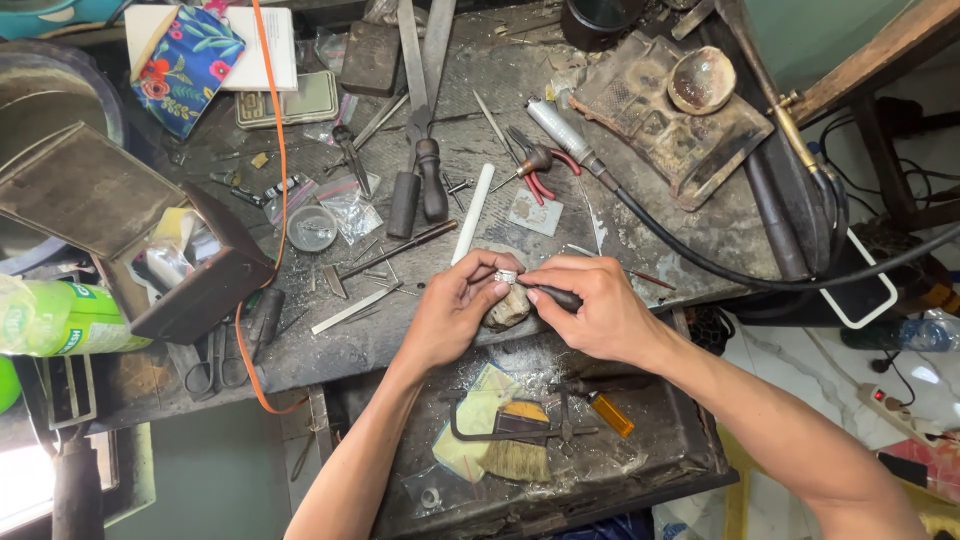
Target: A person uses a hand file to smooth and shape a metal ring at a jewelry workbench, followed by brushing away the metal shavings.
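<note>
My left hand [452,308] pinches a small silver ring [506,276] between thumb and fingers, held against a worn wooden bench peg [510,308] at the workbench's front edge. My right hand [592,305] grips a dark-handled tool [552,293] whose tip touches the ring. Both hands meet over the peg, above an open drawer [665,440].
The cluttered workbench [480,110] carries large shears [420,150], red-handled pliers [540,165], a white rod [472,213], a torch with black hose [580,150], a charred block with a small bowl [700,80] and an open box [190,270]. The drawer holds a brush [518,455], a saw frame and an orange lighter [610,414].
</note>
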